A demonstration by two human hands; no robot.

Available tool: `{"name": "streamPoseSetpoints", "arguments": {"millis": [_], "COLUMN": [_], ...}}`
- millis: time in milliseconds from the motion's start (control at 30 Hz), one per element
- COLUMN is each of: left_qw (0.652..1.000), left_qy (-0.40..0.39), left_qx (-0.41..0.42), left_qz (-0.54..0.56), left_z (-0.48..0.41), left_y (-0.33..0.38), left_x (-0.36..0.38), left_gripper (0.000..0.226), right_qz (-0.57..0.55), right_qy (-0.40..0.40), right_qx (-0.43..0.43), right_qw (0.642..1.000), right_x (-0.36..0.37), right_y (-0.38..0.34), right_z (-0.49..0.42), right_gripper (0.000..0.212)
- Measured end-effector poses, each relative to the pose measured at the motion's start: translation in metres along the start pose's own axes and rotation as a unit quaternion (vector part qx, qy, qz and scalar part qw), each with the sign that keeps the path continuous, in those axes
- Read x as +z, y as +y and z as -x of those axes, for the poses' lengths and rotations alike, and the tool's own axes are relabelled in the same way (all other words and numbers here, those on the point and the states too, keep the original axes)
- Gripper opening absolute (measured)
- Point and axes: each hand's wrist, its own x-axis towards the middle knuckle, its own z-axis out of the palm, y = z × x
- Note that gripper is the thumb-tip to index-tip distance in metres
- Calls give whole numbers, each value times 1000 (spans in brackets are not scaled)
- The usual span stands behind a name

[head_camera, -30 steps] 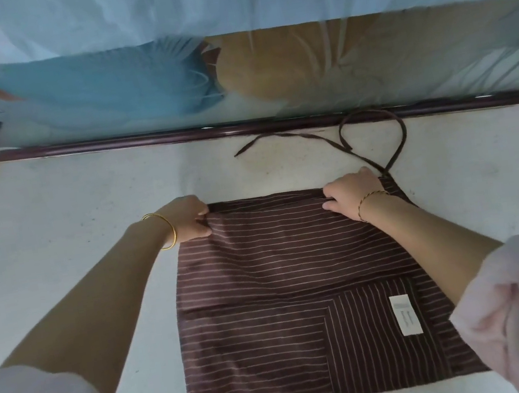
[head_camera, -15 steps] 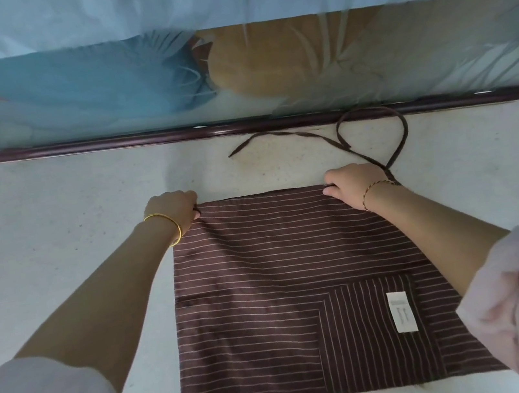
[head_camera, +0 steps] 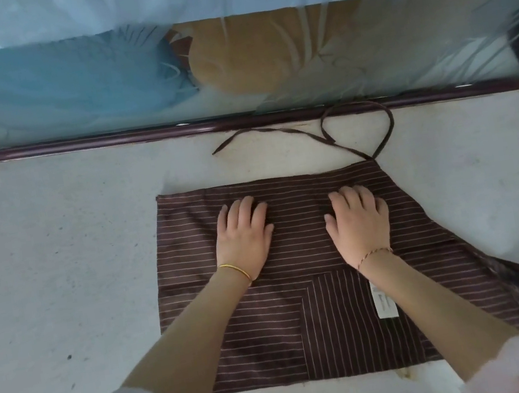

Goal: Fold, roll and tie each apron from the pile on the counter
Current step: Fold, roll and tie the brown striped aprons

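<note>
The brown striped apron (head_camera: 300, 291) lies folded flat on the pale desk (head_camera: 57, 262), its ties (head_camera: 357, 133) trailing toward the far edge. The left hand (head_camera: 243, 232) and right hand (head_camera: 358, 219) press on its upper half, fingers straight and spread, gripping nothing.

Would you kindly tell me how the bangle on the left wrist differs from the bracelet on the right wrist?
The left bangle is smooth, shiny gold; the right bracelet is a dull reddish cord. The bangle looks thicker than the bracelet. Both sit at wrists; left hand and right hand lie flat on the striped apron.
</note>
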Motion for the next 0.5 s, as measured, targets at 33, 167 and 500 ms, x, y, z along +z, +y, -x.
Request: {"name": "streamPoseSetpoints", "arguments": {"millis": [33,167,500], "left_qw": [1000,1000,995], "left_qy": [-20,-25,-13], "left_qx": [-2,-2,-86], "left_qz": [-4,-1,-49], "left_z": [3,13,34], "left_y": [-1,-20,-63], "left_x": [3,6,-2], "left_gripper": [51,62,53], "right_qz": [4,-12,-17], "right_qy": [-24,-51,-55], "right_qx": [13,-4,-122], "right_qw": [1000,999,991], "right_x": [4,12,11], "right_y": [8,27,10], "right_z": [7,28,49], "right_gripper": [45,59,48]}}
